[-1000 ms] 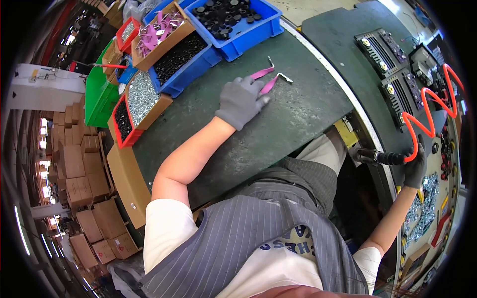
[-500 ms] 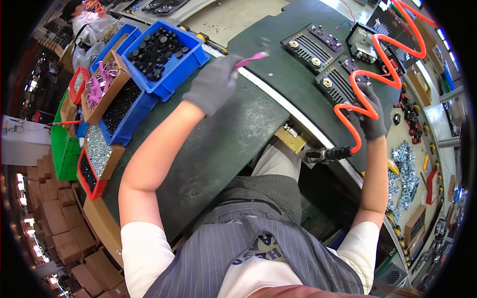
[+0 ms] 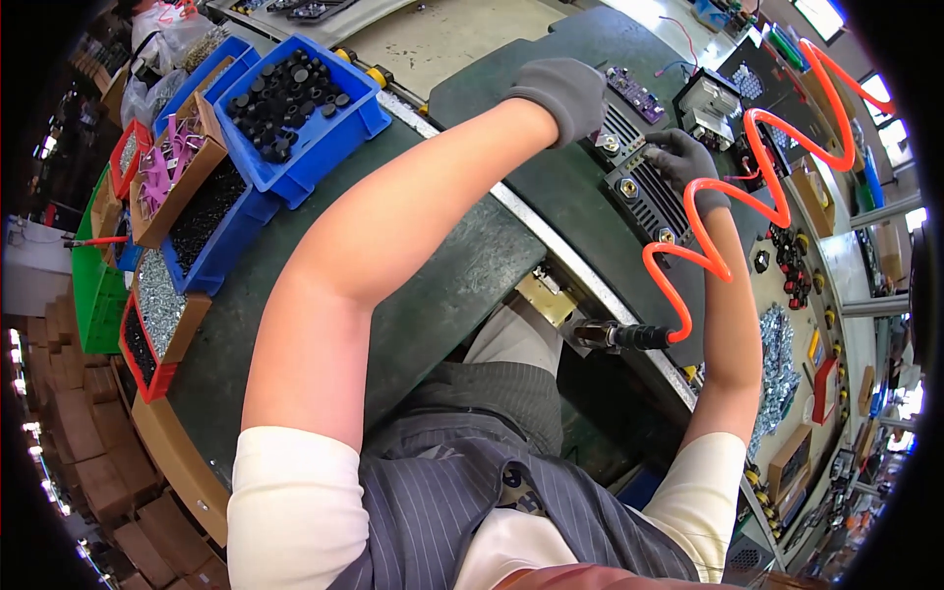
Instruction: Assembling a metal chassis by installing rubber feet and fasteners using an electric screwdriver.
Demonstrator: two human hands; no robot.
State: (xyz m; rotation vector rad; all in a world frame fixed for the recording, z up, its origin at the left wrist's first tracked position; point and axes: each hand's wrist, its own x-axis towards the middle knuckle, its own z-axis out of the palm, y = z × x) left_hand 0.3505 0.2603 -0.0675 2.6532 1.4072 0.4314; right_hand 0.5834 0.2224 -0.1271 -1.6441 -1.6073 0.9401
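My left hand [image 3: 563, 96], in a grey glove, hangs over the far end of a black slotted panel [image 3: 621, 128]. Its fingers are hidden behind the back of the glove, so any purple strip in them cannot be seen. Close by lies a purple circuit board [image 3: 634, 94]. My right hand [image 3: 686, 165], also gloved, reaches over a second slotted panel [image 3: 649, 202] with its fingers stretched out to the left. Round brass fittings [image 3: 627, 187] stand up from the panels. Purple strips with pale ends [image 3: 169, 165] fill a cardboard box at the left.
An orange coiled hose [image 3: 777, 197] passes in front of my right arm to a dark hand tool [image 3: 624, 336] at the bench edge. Blue bins [image 3: 372, 120] with black caps and small black parts stand left. A metal box-shaped unit [image 3: 708, 103] sits beyond my right hand. Silvery parts [image 3: 777, 364] lie right.
My left hand has swung right, from beside the blue bin to the panels; the purple strip it held is now out of sight. My right hand has moved farther away and left onto the panels.
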